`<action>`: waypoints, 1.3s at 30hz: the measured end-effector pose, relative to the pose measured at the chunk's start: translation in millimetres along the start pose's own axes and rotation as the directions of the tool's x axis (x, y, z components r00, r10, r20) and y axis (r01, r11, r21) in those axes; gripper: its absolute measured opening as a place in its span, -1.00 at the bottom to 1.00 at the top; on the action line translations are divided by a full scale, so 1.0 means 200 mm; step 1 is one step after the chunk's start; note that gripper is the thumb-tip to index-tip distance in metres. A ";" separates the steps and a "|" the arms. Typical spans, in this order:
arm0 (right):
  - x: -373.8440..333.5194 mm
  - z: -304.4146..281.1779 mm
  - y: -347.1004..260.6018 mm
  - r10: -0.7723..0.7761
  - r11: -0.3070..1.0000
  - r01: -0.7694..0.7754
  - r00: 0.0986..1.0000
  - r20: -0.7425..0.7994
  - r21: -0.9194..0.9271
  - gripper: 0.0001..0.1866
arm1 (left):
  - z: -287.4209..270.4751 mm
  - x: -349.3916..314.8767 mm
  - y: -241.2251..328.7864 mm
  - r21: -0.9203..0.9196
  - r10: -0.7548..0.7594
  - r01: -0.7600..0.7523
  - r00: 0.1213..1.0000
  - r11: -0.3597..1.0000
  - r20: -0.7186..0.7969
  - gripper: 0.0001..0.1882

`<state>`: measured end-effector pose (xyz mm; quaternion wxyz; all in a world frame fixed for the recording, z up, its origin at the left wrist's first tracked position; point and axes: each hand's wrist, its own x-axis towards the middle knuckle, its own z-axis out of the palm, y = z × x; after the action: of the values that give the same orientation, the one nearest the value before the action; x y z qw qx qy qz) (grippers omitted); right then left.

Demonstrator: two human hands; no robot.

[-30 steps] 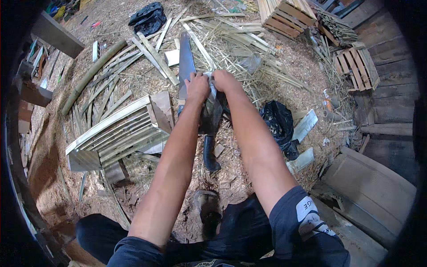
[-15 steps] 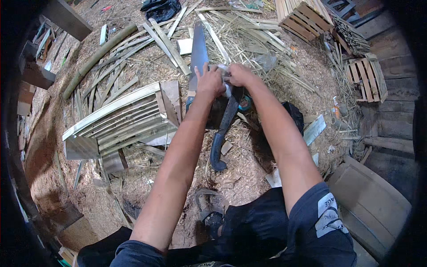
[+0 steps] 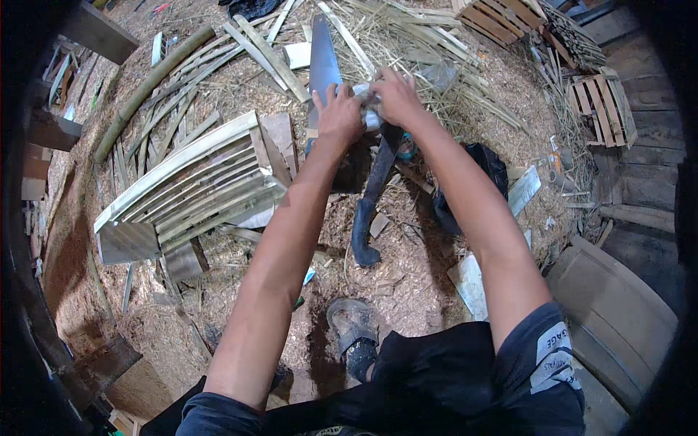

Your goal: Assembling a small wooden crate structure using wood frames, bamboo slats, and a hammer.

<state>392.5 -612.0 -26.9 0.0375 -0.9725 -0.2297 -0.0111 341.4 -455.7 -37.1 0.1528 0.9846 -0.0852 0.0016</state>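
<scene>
In front of me, my left hand [image 3: 339, 112] and my right hand [image 3: 396, 98] meet at a small white crumpled thing [image 3: 371, 118], plastic or cloth. Bent fingers of both hands pinch it from either side and hide part of it. A hand saw [image 3: 324, 62] lies beyond my left hand, its broad grey blade pointing away and its near end hidden. Below the white thing a machete [image 3: 378, 174] slants toward me, its dark blade partly covered and its black handle [image 3: 365, 232] nearest my feet. Neither hand is on that handle.
A slatted wooden crate [image 3: 196, 185] stands at the left. Loose wood strips [image 3: 269, 58] and a long pole [image 3: 149, 87] lie beyond. More crates [image 3: 600, 109] are at the far right, a black bag [image 3: 486, 171] beside my right forearm, and a cardboard box [image 3: 614, 298] at the near right.
My right hand has shifted its fingers on the white thing, with its knuckles higher now. My left hand stays beside it. The view has moved slightly, showing more of my sandalled foot.
</scene>
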 end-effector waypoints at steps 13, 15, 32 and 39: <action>-0.03 0.13 -0.06 0.225 0.938 -0.230 0.973 0.048 0.258 -0.66 | 0.17 -0.02 0.01 -0.102 -0.037 0.028 0.996 0.994 -0.085 -0.63; -0.03 0.14 -0.07 0.137 0.914 -0.125 0.991 -0.002 0.386 -0.65 | 0.18 -0.03 0.00 -0.154 -0.031 0.008 0.988 0.988 -0.151 -0.64; 0.01 0.07 -0.14 0.126 0.959 -0.115 0.992 -0.029 0.258 -0.74 | 0.09 -0.07 -0.03 -0.167 -0.099 0.083 0.991 0.982 -0.086 -0.42; 0.00 0.09 -0.14 0.145 0.953 -0.141 0.989 0.008 0.269 -0.74 | 0.15 -0.10 -0.05 -0.240 -0.071 0.024 0.980 0.971 -0.186 -0.48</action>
<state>379.4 -585.7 -42.5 0.1711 -0.9724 -0.1579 0.0174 323.6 -452.2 -68.5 0.2763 0.9563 -0.0458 0.0834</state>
